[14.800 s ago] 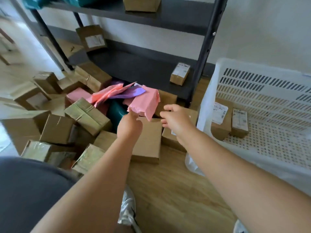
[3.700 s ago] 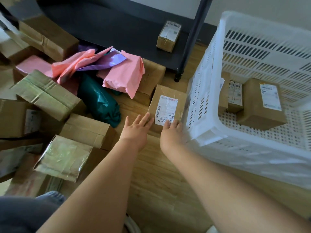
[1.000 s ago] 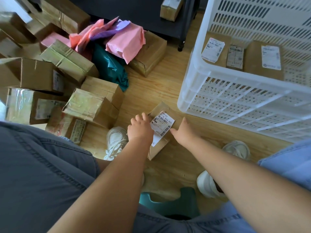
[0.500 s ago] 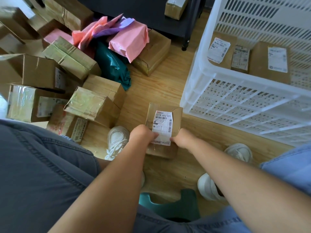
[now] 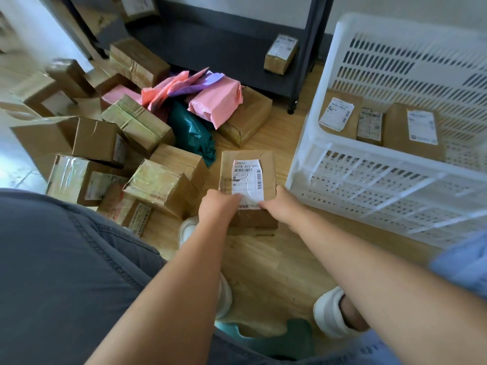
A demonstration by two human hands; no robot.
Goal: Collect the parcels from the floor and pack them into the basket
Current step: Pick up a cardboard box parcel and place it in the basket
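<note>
A brown cardboard parcel with a white barcode label is held between both hands in front of my knees, label up. My left hand grips its near left edge and my right hand grips its near right edge. The white plastic basket stands to the right, with three labelled cardboard parcels inside against its far wall. A heap of more parcels lies on the wooden floor to the left: taped cardboard boxes, a pink mailer bag and a dark green bag.
A black metal shelf unit stands behind the heap, with a small box on its bottom shelf. My knees and white shoes fill the lower frame, above a teal stool.
Both hands turned the labelled parcel straight, closed on its near edges and brought it up and away from me, nearer the basket's corner. The view has tilted up.
</note>
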